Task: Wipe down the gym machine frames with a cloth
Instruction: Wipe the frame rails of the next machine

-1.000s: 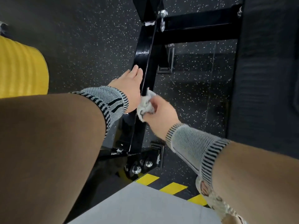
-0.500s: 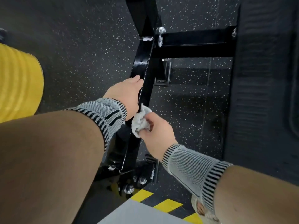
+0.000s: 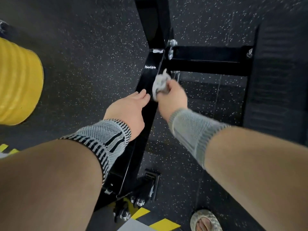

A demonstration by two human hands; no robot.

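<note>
2 hands on a shiny black metal frame bar (image 3: pixel 146 90), one with a crumpled grey cloth (image 3: pixel 160 84).

The right hand (image 3: pixel 172 99) has its fingers curled tight round the cloth and holds it against the right edge of the bar, just below where a black cross bar (image 3: pixel 210 60) joins; the left hand (image 3: pixel 129 108) rests flat on the bar with straight fingers, just beside the cloth; both wrists wear grey knitted wrist bands (image 3: pixel 106 139); the floor is dark speckled rubber (image 3: pixel 93 55); a big yellow ribbed roller (image 3: pixel 16 84) sits far left; a foot in a sandal (image 3: pixel 205 221) shows at the bottom.
</note>
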